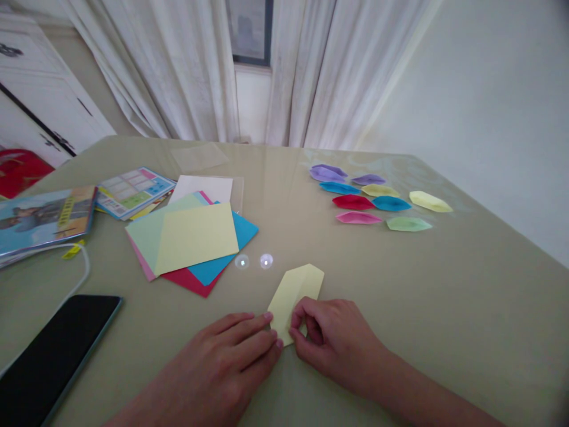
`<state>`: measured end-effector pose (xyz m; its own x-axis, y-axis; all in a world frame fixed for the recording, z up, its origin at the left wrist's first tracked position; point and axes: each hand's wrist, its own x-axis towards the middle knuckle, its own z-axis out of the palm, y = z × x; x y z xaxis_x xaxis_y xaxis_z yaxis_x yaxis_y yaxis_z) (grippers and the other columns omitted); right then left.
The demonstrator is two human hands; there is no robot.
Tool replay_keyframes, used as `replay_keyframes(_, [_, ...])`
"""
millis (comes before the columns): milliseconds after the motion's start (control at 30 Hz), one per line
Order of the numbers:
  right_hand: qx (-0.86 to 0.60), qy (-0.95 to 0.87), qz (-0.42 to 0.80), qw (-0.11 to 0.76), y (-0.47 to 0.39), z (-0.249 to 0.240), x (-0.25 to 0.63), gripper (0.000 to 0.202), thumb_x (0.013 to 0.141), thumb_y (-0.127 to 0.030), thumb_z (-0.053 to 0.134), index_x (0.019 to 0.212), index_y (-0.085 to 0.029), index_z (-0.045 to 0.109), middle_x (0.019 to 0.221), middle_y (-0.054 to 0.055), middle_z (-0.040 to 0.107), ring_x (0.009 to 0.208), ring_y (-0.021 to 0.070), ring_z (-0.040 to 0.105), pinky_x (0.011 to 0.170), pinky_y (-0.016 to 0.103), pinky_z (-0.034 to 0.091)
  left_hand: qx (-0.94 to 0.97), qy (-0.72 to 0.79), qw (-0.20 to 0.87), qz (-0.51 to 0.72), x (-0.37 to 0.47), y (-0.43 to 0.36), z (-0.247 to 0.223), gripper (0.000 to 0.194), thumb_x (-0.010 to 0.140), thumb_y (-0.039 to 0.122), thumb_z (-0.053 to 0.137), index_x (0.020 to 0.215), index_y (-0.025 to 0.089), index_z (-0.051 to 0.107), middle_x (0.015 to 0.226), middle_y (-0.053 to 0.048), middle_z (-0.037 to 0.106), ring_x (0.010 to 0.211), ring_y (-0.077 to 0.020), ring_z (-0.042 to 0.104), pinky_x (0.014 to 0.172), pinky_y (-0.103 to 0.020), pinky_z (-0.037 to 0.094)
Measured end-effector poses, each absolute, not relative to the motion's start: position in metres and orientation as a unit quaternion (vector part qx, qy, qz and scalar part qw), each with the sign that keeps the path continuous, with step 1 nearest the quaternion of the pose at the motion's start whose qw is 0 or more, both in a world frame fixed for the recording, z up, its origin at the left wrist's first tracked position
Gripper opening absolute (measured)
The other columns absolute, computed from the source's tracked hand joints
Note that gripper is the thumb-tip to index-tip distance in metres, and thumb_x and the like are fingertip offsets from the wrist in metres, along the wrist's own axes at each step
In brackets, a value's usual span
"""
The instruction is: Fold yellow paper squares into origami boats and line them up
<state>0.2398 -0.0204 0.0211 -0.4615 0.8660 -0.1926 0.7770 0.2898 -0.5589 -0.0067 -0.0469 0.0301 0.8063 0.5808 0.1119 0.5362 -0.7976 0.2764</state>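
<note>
A pale yellow sheet of origami paper [299, 284], folded into a long shape with clipped corners, lies slanted on the table before me. My left hand [226, 356] rests flat at its lower left edge, fingers stretched out and fingertips touching the paper. With thumb and index finger together, my right hand [333, 338] pinches at the paper's lower right side. The bit of paper between those fingers is partly hidden. Beyond my hands, a fan of coloured paper sheets [198, 237] has a pale yellow one on top.
Several folded paper pieces [351, 202] in many colours lie at the back right. A black phone [62, 350] with a white cable [86, 267] is at the left. Behind it are a picture book [48, 216] and a printed packet [133, 193]. A wall borders the table's right side.
</note>
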Motion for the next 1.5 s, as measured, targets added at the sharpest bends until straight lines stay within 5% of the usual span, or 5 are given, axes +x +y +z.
replay_keyframes(633, [-0.528, -0.801, 0.272, 0.078, -0.022, 0.017, 0.235, 0.007, 0.088, -0.027, 0.065, 0.090, -0.024, 0.071, 0.060, -0.005, 0.066, 0.055, 0.0140, 0.060, 0.059, 0.025, 0.031, 0.943, 0.299, 0.114, 0.088, -0.005, -0.049, 0.028, 0.040, 0.098, 0.007, 0.058, 0.134, 0.022, 0.068, 0.128, -0.003, 0.077, 0.134, -0.0249, 0.064, 0.115, -0.041, 0.051])
replay_keyframes(800, [-0.524, -0.799, 0.287, 0.068, -0.021, 0.019, 0.237, 0.006, 0.092, -0.027, 0.064, 0.094, -0.024, 0.068, 0.061, -0.006, 0.063, 0.056, 0.0143, 0.059, 0.060, 0.025, 0.029, 0.949, 0.275, 0.098, 0.122, -0.004, -0.051, 0.026, 0.043, 0.099, 0.005, 0.053, 0.137, 0.019, 0.067, 0.140, -0.003, 0.074, 0.128, -0.0196, 0.067, 0.118, -0.036, 0.048])
replay_keyframes(1300, [-0.525, -0.796, 0.292, 0.076, -0.020, 0.030, 0.260, 0.015, 0.093, -0.017, 0.072, 0.094, -0.021, 0.058, 0.095, 0.001, 0.068, 0.088, 0.0224, 0.059, 0.080, 0.034, 0.040, 0.937, 0.294, 0.161, 0.100, -0.006, -0.045, 0.028, 0.054, 0.088, 0.000, 0.054, 0.135, 0.024, 0.066, 0.151, -0.001, 0.067, 0.130, -0.0199, 0.067, 0.113, -0.037, 0.053])
replay_keyframes(1500, [-0.464, -0.834, 0.228, 0.195, 0.002, 0.028, 0.275, 0.009, 0.100, -0.014, 0.056, 0.105, -0.020, 0.060, 0.102, 0.007, 0.066, 0.093, 0.0237, 0.059, 0.085, 0.037, 0.046, 0.933, 0.287, 0.153, 0.156, -0.011, -0.040, 0.025, 0.044, 0.085, 0.003, 0.055, 0.124, 0.022, 0.067, 0.139, -0.001, 0.075, 0.119, -0.0228, 0.073, 0.106, -0.041, 0.056])
